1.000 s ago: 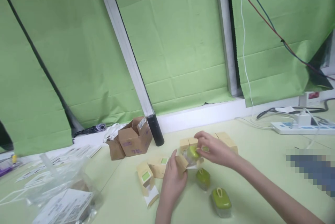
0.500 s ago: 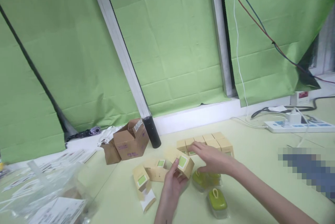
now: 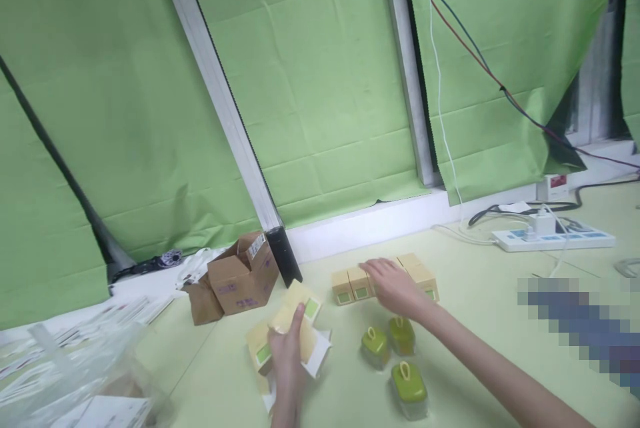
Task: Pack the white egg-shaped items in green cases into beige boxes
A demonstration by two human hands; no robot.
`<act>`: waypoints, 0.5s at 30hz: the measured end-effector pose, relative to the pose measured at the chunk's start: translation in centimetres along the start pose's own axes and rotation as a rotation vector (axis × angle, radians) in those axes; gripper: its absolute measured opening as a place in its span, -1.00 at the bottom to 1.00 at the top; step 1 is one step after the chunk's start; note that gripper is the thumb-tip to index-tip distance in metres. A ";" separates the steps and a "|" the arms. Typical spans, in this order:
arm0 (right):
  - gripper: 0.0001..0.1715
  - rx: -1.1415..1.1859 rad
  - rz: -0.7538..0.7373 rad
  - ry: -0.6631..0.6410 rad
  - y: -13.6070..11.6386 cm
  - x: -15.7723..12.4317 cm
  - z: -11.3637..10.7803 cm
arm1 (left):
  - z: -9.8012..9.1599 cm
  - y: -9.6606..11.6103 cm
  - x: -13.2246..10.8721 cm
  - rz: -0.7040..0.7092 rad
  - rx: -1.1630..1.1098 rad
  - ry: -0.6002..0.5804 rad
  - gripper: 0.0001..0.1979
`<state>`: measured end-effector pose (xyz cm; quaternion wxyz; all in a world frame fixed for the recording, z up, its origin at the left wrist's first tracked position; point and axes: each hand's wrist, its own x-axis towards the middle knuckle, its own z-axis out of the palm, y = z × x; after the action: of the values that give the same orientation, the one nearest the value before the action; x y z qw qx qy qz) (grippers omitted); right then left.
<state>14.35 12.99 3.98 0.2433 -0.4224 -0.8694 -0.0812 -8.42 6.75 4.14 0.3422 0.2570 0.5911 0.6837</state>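
My left hand [image 3: 289,347] is closed around a pale yellow small carton [image 3: 296,305] with a green label, thumb on top. Under and beside it lie other cartons; one carton [image 3: 260,347] shows its green label, and a white flap [image 3: 318,352] sticks out to the right. My right hand [image 3: 393,287] reaches over a row of similar cartons [image 3: 350,285], fingers stretched along their tops; it covers the middle of the row. Nearer me stand three green-lidded clear containers with loop handles: a left one [image 3: 375,347], a back one [image 3: 402,335] and a front one [image 3: 410,388].
An open brown cardboard box [image 3: 245,275] stands at the back beside a black cylinder [image 3: 284,256]. Clear plastic bags [image 3: 95,361] and papers cover the left side. A white power strip [image 3: 555,239] with cables lies at the back right.
My left hand has moved left with the carton, over the other cartons. My right hand has shifted from near that carton onto the row at the back. The view has turned slightly right.
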 end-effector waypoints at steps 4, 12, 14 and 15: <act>-0.32 -0.042 0.181 -0.120 4.6 -1.0 0.3 | -2.2 1.5 1.7 0.145 0.320 0.247 -0.09; -0.48 0.063 0.075 -0.158 3.9 -0.9 -2.8 | 0.4 1.2 -0.7 0.654 0.639 -0.088 -0.44; -0.45 0.118 0.032 -0.151 2.2 -0.8 -3.9 | 2.2 0.1 -2.4 0.669 0.695 -0.521 -0.42; -0.44 0.144 0.017 -0.145 1.3 -0.7 -4.4 | 3.0 -0.4 -3.2 0.695 0.718 -0.660 -0.37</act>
<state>17.28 11.78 7.36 0.2102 -0.4159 -0.8847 0.0142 -4.08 6.22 4.47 0.1559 0.7337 0.5289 0.3969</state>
